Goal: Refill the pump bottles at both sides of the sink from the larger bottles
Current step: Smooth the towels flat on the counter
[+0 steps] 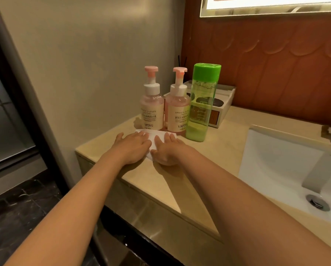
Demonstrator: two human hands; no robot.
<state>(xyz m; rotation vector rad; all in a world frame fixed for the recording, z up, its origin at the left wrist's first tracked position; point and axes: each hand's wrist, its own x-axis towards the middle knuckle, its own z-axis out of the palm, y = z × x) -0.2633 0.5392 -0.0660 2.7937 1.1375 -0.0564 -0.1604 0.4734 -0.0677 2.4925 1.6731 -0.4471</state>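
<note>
Two pink pump bottles stand side by side at the back of the beige counter [208,156], left of the sink: the left pump bottle [152,104] and the right pump bottle [178,108]. A taller green bottle [201,106] with a green cap stands just right of them, liquid low in it. A white tissue [157,137] lies flat on the counter in front of the bottles. My left hand [131,148] and my right hand [165,150] both press flat on the tissue, fingers spread, gripping nothing.
A white box with dark sachets [221,104] sits behind the green bottle against the brown wall panel. The white sink [276,160] with faucet [318,169] and drain [317,202] lies to the right. A wall bounds the counter's left end; a dark doorway stands further left.
</note>
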